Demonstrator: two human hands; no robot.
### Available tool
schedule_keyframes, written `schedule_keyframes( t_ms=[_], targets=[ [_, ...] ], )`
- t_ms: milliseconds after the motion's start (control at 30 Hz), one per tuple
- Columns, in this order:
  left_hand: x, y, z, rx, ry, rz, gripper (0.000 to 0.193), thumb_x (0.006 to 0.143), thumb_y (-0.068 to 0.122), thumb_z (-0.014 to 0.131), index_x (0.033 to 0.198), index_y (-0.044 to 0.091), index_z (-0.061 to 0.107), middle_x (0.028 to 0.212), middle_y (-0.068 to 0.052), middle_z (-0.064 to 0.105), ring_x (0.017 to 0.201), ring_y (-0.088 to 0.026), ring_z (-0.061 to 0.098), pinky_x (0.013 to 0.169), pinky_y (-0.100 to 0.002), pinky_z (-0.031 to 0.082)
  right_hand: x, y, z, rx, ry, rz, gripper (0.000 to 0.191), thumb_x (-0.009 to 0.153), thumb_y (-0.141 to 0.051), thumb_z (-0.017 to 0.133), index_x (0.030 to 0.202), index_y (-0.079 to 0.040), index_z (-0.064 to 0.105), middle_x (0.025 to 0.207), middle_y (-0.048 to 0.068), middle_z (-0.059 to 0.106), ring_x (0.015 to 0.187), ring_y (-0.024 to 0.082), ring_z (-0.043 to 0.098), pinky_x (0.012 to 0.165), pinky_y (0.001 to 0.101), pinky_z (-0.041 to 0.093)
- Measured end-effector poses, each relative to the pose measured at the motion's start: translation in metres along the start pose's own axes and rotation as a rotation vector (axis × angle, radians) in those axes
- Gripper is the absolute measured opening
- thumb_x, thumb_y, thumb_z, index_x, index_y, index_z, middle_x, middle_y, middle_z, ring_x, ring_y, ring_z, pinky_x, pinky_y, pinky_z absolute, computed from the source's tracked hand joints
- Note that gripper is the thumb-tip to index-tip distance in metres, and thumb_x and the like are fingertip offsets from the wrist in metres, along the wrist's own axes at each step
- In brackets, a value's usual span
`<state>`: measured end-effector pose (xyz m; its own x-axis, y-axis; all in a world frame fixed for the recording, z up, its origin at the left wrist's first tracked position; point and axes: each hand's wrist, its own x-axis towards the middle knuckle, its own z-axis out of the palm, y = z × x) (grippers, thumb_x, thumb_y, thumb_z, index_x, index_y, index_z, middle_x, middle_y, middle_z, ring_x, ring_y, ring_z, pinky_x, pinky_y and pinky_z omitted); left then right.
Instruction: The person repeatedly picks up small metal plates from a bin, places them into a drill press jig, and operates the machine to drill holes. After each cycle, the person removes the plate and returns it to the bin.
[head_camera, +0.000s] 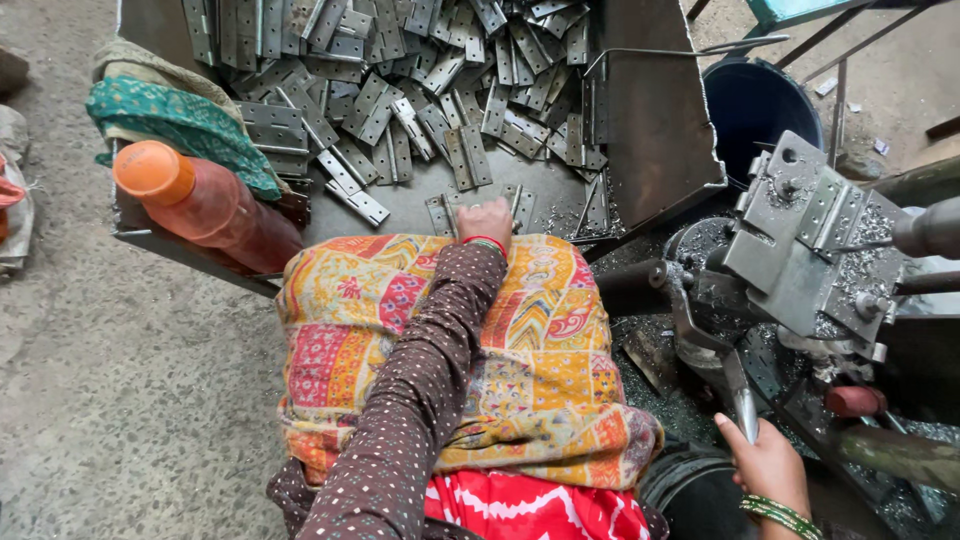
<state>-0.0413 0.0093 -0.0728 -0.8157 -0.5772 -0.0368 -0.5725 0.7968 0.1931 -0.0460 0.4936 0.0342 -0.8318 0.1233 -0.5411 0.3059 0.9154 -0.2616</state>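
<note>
Right hand (765, 462) grips lever (742, 400); tray (655, 120) holds hinges (400, 90).

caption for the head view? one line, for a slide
Left hand reaches onto flat metal hinge plates in a steel tray; right hand grips a drilling jig's lever, an orange bottle alongside.

Bare tray floor (400, 205) lies open before the hinge pile (400, 90); orange-capped bottle (205, 205) blocks left, steel side wall (655, 120) right.
</note>
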Motion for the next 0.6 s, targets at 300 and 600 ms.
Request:
schedule_keyframes(
  t_ms=[300, 600],
  targets=[
    [0.05, 0.01, -0.003, -0.053, 0.024, 0.358, 0.036, 0.092, 0.02, 0.06, 0.128, 0.021, 0.061, 0.118, -0.005, 0.067, 0.116, -0.023, 0.063, 0.107, -0.06, 0.037, 0.001, 0.0, 0.0, -0.023, 0.013, -0.01, 0.053, 0.09, -0.05, 0.07, 0.083, 0.002, 0.064, 0.056, 0.009, 0.056, 0.043, 0.021, 0.057, 0.043, 0.0368, 0.046],
    [0.048, -0.028, -0.036, -0.025, -0.12, 0.05, 0.025, 0.081, 0.038, 0.077, 0.1, 0.021, 0.077, 0.11, -0.009, 0.069, 0.11, -0.029, 0.064, 0.097, -0.048, 0.043, -0.006, -0.01, -0.003, -0.096, 0.019, 0.02, 0.052, 0.09, -0.052, 0.069, 0.086, 0.0, 0.065, 0.057, 0.011, 0.06, 0.045, 0.022, 0.062, 0.046, 0.0378, 0.049]
  ],
)
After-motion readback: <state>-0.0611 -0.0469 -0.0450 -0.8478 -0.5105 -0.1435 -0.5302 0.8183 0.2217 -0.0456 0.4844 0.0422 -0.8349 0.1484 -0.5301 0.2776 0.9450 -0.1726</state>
